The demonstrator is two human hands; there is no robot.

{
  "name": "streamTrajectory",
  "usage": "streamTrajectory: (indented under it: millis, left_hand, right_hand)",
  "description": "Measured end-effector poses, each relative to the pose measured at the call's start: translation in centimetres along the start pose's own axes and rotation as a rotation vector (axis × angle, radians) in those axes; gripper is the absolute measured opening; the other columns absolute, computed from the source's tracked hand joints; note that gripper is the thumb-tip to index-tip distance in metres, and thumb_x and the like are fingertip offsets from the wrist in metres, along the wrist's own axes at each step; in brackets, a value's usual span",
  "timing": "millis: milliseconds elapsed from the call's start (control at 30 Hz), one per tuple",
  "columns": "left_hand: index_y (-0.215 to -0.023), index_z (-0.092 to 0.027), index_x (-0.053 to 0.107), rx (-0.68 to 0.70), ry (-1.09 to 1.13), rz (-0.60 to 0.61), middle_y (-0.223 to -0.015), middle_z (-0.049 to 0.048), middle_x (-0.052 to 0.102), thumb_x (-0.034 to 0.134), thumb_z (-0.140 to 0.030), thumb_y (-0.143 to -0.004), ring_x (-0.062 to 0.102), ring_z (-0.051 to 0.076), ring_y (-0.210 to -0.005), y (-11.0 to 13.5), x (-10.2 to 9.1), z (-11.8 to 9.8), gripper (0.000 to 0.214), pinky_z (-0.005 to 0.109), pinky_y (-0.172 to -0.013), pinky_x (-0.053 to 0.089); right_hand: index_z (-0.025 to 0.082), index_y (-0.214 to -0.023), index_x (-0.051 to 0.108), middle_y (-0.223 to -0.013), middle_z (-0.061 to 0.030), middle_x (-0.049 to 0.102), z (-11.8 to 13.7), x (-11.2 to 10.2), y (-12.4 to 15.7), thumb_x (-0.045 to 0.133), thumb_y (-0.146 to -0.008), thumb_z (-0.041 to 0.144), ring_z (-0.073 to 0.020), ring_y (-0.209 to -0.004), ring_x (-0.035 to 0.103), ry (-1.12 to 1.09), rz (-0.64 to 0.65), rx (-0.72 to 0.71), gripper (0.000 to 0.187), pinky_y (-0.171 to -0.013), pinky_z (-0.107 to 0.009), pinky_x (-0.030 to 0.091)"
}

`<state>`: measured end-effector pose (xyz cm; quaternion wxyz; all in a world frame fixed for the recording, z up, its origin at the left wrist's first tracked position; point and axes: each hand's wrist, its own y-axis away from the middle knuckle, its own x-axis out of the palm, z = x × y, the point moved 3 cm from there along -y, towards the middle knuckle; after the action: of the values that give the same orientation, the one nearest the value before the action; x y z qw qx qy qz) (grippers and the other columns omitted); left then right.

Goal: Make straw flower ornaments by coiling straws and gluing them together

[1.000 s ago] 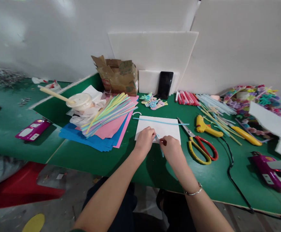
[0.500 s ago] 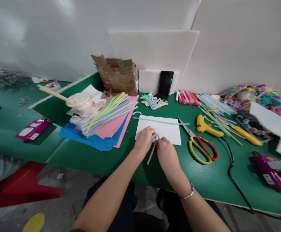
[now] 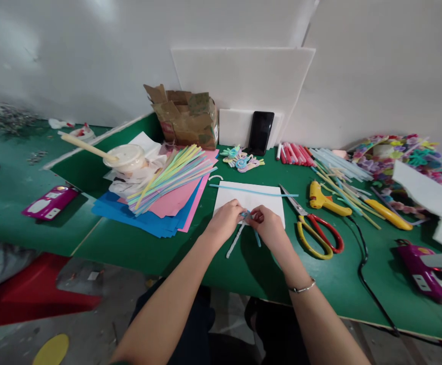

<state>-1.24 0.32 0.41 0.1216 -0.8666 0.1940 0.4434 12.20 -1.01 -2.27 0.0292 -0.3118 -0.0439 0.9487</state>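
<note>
Over a white foam board (image 3: 226,195), my left hand (image 3: 226,219) pinches one side of some blue and white pipe cleaners (image 3: 235,240) that are twisted together. From the other side my right hand (image 3: 265,221) closes its fingertips on the same piece. A white end and a blue end hang down toward me; the middle of the twist is partly hidden by my fingers. Across the far part of the board lies a straight blue pipe cleaner (image 3: 251,190), touched by neither hand. To the right are scissors (image 3: 312,228) with red and yellow handles.
A yellow glue gun (image 3: 325,199) with a black cord lies right of the scissors. Loose pipe cleaners (image 3: 175,175) rest on coloured sheets at left, near a lidded cup (image 3: 125,158). Behind stand a cardboard box (image 3: 188,121), a phone (image 3: 261,133) and finished curled pieces (image 3: 242,159).
My right hand has shifted slightly right and up, its fingers regripping the twist. A blue end now shows below it, and the white end tilts further left.
</note>
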Motion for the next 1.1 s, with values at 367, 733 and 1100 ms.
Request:
streamTrajectory:
  millis: [367, 733, 1100]
  left_hand:
    - [-0.089, -0.015, 0.063, -0.015, 0.021, -0.047, -0.092, 0.0048, 0.06, 0.053, -0.01, -0.081, 0.059, 0.017, -0.086, -0.2, 0.2, 0.1, 0.015, 0.026, -0.075, 0.045]
    - [-0.089, -0.02, 0.063, 0.02, 0.159, -0.077, -0.089, 0.0021, 0.062, 0.057, -0.008, -0.075, 0.06, 0.015, -0.081, -0.6, 0.5, 0.6, 0.019, 0.024, -0.07, 0.047]
    - [-0.087, -0.015, 0.067, -0.144, 0.727, -0.261, -0.091, 0.0058, 0.07, 0.057, -0.008, -0.071, 0.065, 0.015, -0.082, -1.3, 0.0, 0.9, 0.019, 0.025, -0.076, 0.051]
  right_hand:
    - [0.019, -0.082, 0.067, -0.077, -0.0021, 0.054, -1.0, 0.1, -0.6, 0.064, -0.068, 0.017, -0.0146, -0.065, 0.057, -0.09, 0.033, -0.054, 0.015, -0.064, -0.03, 0.05]
    - [0.02, -0.068, 0.057, -0.06, 0.0026, 0.061, -0.7, -0.2, -1.6, 0.064, -0.059, 0.019, -0.0139, -0.058, 0.058, -0.283, 0.098, 0.096, 0.011, -0.06, -0.028, 0.047]
    - [0.016, -0.067, 0.065, -0.056, 0.0021, 0.058, 0.5, -2.1, -2.5, 0.072, -0.05, 0.043, -0.0086, -0.048, 0.044, -0.471, 0.166, 0.24, 0.033, -0.047, -0.024, 0.038]
